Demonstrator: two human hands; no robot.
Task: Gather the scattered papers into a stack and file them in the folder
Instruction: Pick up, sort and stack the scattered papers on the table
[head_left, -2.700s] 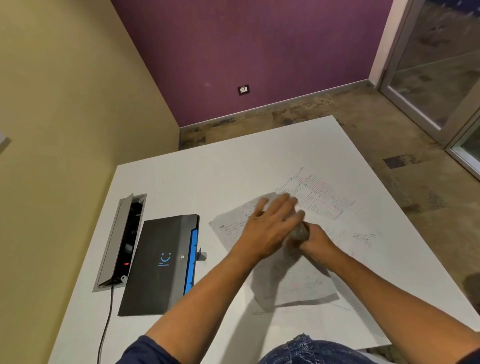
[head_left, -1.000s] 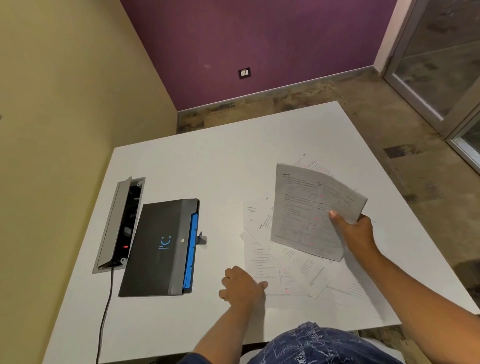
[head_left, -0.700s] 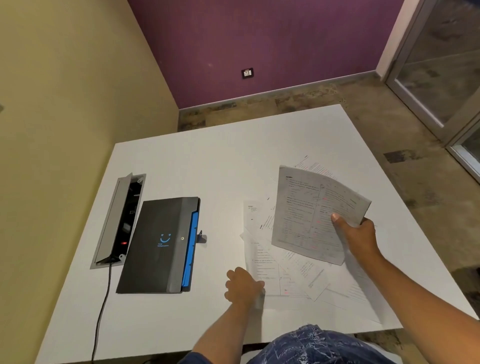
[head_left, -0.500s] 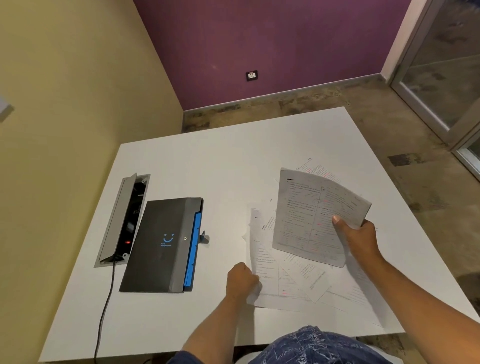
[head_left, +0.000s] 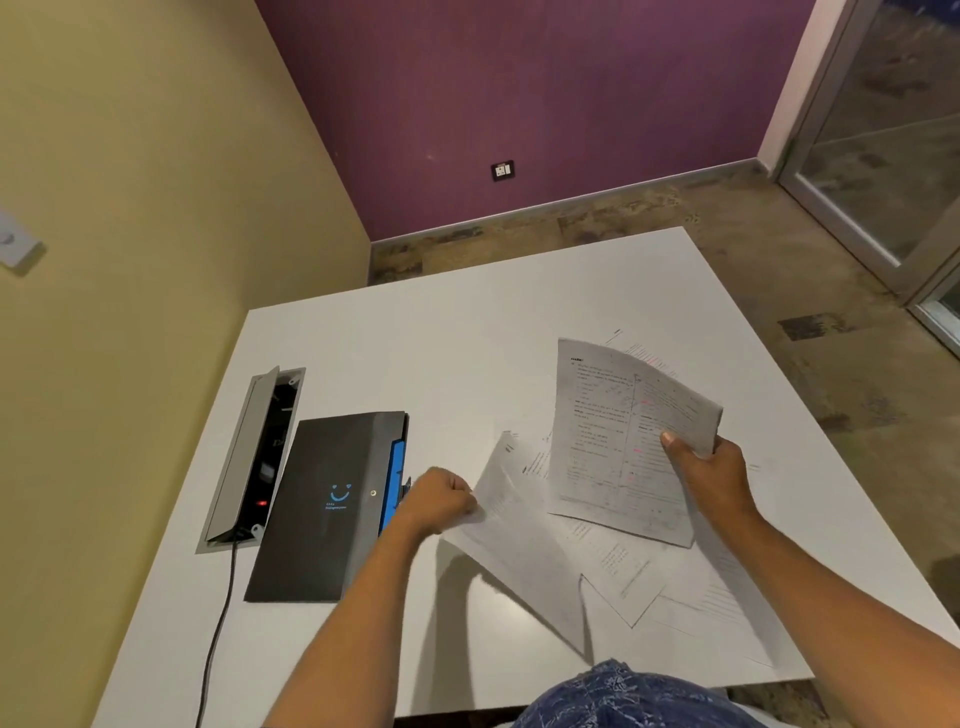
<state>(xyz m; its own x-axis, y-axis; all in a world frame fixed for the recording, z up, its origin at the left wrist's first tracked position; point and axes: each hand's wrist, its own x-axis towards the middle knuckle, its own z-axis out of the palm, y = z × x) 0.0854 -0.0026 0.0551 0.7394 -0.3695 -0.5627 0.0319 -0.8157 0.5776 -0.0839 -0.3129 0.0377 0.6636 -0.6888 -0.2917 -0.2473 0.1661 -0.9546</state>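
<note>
The left hand (head_left: 441, 501) has its fingers curled tight, pinching the near-left edge of a printed sheet (head_left: 511, 530) and lifting it clear of the white surface (head_left: 415, 364). The right hand (head_left: 711, 475) grips a small stack of printed pages (head_left: 618, 436) held above the surface, thumb on top. More loose papers (head_left: 649, 571) lie scattered beneath. Their print is too small to read. The dark folder (head_left: 322, 509) lies closed at the left, bearing a blue smiley logo with illegible lettering, beside an open cable hatch (head_left: 254, 457). Half a second ago the left hand's sheet still lay flat; now it is raised and tilted.
</note>
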